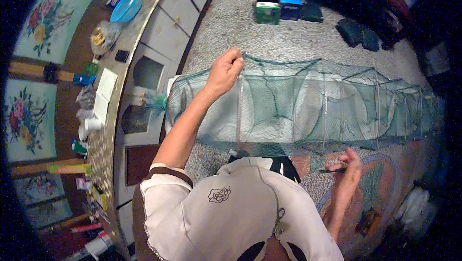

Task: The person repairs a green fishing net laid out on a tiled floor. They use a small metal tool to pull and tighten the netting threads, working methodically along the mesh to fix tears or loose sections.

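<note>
A long green mesh fish trap (274,98) with several rectangular frames stretches across in front of me, from the cabinets toward the right. My left hand (225,72) is closed in a pinch on the upper edge of its netting, near one frame. My right hand (351,165) is beside the trap's near lower edge, fingers bent around a small dark thing (334,167) that I cannot make out. A tuft of gathered green mesh (156,102) sticks out from the trap's left end. Through the netting, white sheeting shows.
Cabinets (166,23) line the left, their counter holding a blue basin (126,7), a clear plastic bag (105,37) and a white cup (93,124). Boxes, one green (267,13), stand on the far speckled floor (226,25). Dark green bundles (357,36) lie far right; a white bag (415,205) is nearer.
</note>
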Demonstrator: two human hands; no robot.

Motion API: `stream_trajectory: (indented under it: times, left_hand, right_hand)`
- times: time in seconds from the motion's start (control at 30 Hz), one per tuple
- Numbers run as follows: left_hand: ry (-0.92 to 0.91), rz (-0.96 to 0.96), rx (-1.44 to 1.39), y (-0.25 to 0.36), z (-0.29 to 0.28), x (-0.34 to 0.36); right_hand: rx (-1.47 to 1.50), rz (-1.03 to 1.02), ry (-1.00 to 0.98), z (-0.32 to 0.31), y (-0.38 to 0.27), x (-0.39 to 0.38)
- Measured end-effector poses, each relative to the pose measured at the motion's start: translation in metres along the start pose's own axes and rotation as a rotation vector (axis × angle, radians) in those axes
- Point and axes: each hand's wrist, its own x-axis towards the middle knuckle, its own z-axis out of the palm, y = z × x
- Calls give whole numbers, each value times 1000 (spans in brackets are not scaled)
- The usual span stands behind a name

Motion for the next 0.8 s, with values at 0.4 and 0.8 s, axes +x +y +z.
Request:
stream_trajectory:
  times: [0.4, 0.8]
  left_hand:
    - [-50, 142, 256, 6, 4, -25]
    - [56, 83, 180, -1, 11, -19]
  right_hand:
    - [-777, -634, -653, 183, -57, 117]
    - [-801, -1219, -773, 258, -45, 223]
